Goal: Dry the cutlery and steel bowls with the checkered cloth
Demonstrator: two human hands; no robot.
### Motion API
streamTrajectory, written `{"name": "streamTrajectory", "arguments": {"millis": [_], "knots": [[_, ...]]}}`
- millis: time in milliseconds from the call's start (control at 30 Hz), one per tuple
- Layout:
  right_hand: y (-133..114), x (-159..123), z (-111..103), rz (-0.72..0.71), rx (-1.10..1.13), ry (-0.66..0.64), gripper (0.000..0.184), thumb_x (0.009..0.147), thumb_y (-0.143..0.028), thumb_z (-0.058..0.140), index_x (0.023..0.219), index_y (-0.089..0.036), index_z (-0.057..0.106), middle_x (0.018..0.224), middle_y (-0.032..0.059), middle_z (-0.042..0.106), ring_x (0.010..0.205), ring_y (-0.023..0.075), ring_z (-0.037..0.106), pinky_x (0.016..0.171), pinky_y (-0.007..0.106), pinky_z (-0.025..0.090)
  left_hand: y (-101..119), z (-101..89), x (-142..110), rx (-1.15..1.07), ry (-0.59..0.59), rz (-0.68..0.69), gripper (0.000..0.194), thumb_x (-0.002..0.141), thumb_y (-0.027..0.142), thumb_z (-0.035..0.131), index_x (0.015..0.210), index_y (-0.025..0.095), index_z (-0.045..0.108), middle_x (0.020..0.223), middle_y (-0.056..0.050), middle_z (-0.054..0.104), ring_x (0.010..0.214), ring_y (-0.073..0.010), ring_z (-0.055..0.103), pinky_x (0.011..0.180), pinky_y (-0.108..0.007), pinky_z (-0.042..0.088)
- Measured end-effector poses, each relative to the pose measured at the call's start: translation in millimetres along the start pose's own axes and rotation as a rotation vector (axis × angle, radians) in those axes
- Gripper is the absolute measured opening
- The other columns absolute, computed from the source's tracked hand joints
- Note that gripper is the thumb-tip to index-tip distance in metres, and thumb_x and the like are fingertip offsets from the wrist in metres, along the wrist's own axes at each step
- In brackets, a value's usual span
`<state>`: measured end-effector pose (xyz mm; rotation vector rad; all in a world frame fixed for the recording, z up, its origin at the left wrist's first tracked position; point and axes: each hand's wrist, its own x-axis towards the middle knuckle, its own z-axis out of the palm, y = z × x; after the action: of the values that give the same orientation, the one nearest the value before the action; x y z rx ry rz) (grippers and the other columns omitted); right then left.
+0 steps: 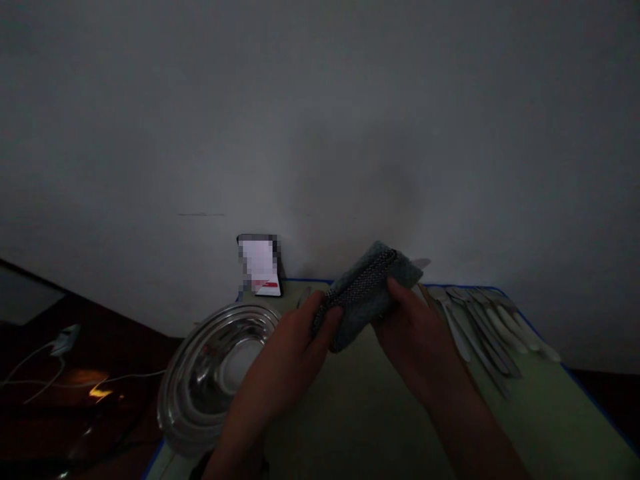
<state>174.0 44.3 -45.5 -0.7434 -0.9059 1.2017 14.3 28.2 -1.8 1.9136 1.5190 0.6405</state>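
Observation:
A folded grey-blue cloth (pixel 367 290) with a dark checked band is held up over the table between both hands. My left hand (pixel 305 333) is closed on its lower left end, thumb on top. On its right side my right hand (pixel 413 333) grips the cloth, thumb across the front. A thin, pale pointed tip (pixel 423 263), like a blade, sticks out past the cloth's right end; the rest of it is hidden. Left of my left hand, a shiny steel bowl (pixel 183 380) stands on the table. Another narrow metal piece (pixel 304 297) lies partly behind my left hand.
Several knives and other cutlery (pixel 483 327), some with white handles, lie side by side at the right. A lit phone (pixel 260 267) leans on the wall (pixel 320 133) behind the green table (pixel 345 413). A white adapter and cable (pixel 65 340) are at the far left.

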Motion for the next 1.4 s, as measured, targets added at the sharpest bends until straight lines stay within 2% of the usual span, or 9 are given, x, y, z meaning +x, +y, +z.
{"name": "streamTrajectory", "arguments": {"millis": [300,500,633,800,1000,1100,1167,1267,1400], "knots": [[-17,-10,3,-0.068,-0.228,0.027,0.022,0.073,-0.035,0.064,0.092,-0.025,0.066,0.111,0.0058,0.065,0.116,0.0271,0.052,0.099,0.044,0.042,6,3.2,-6,-0.069,-0.006,0.071,0.027,0.091,0.045,0.039,0.09,0.02,0.05,0.057,0.004,0.056,0.046,-0.0121,0.052,0.047,-0.023,0.038],[-46,-13,11,-0.01,-0.234,-0.012,0.03,0.081,-0.044,0.052,0.102,-0.024,0.062,0.109,0.0066,0.067,0.103,0.0221,0.061,0.087,0.037,0.051,11,-1.8,-13,-0.065,-0.005,0.142,0.026,0.09,0.044,0.043,0.084,0.02,0.051,0.051,0.006,0.055,0.043,-0.0105,0.052,0.047,-0.022,0.04],[-59,-16,1,-0.121,-0.529,-0.058,0.03,0.083,-0.045,0.052,0.097,-0.021,0.063,0.097,0.0053,0.069,0.095,0.0194,0.061,0.085,0.034,0.049,16,-6.4,-16,-0.078,0.035,0.139,0.032,0.09,0.044,0.044,0.111,0.02,0.048,0.057,0.005,0.059,0.045,-0.0113,0.055,0.048,-0.023,0.043],[-69,-20,-10,-0.206,-0.845,-0.059,0.033,0.082,-0.048,0.055,0.067,-0.019,0.062,0.062,0.002,0.064,0.058,0.0132,0.054,0.056,0.028,0.04,27,-11.8,-18,-0.171,0.108,0.137,0.049,0.089,0.043,0.045,0.132,0.022,0.033,0.08,-0.003,0.067,0.065,-0.0165,0.065,0.056,-0.026,0.05],[-70,-20,-5,-0.151,-0.55,-0.028,0.027,0.08,-0.045,0.059,0.08,-0.019,0.067,0.076,0.0018,0.069,0.07,0.0145,0.06,0.067,0.029,0.045,32,-4.4,-20,-0.129,0.141,0.152,0.039,0.09,0.043,0.045,0.122,0.022,0.042,0.059,0.004,0.059,0.047,-0.0128,0.056,0.048,-0.024,0.046],[-63,-17,-1,-0.127,-0.313,0.04,0.026,0.08,-0.043,0.06,0.092,-0.022,0.068,0.091,0.0019,0.07,0.087,0.0159,0.061,0.084,0.033,0.045,31,-0.1,-22,-0.172,0.0,0.139,0.041,0.092,0.042,0.04,0.127,0.023,0.032,0.058,0.006,0.06,0.051,-0.0141,0.06,0.054,-0.026,0.048],[-60,-13,1,-0.115,-0.111,0.07,0.023,0.08,-0.039,0.061,0.095,-0.023,0.068,0.095,0.001,0.07,0.091,0.0156,0.06,0.09,0.034,0.045,29,1.0,-23,-0.199,-0.112,0.155,0.043,0.094,0.041,0.037,0.132,0.025,0.025,0.073,0.002,0.067,0.066,-0.0152,0.065,0.063,-0.028,0.05],[-60,-6,0,-0.095,0.155,0.136,0.016,0.079,-0.033,0.062,0.091,-0.024,0.067,0.093,-0.0008,0.07,0.087,0.0145,0.061,0.089,0.033,0.047,26,0.1,-26,-0.176,-0.22,0.2,0.045,0.094,0.038,0.035,0.135,0.028,0.018,0.093,-0.002,0.069,0.082,-0.0149,0.066,0.073,-0.028,0.049],[-61,1,-6,-0.066,0.264,0.277,0.013,0.081,-0.033,0.057,0.083,-0.025,0.067,0.083,-0.0016,0.068,0.078,0.0133,0.061,0.082,0.031,0.05,25,-3.8,-28,-0.122,-0.33,0.176,0.041,0.095,0.039,0.032,0.133,0.029,0.024,0.088,0.001,0.07,0.081,-0.0155,0.066,0.075,-0.029,0.048]]}}
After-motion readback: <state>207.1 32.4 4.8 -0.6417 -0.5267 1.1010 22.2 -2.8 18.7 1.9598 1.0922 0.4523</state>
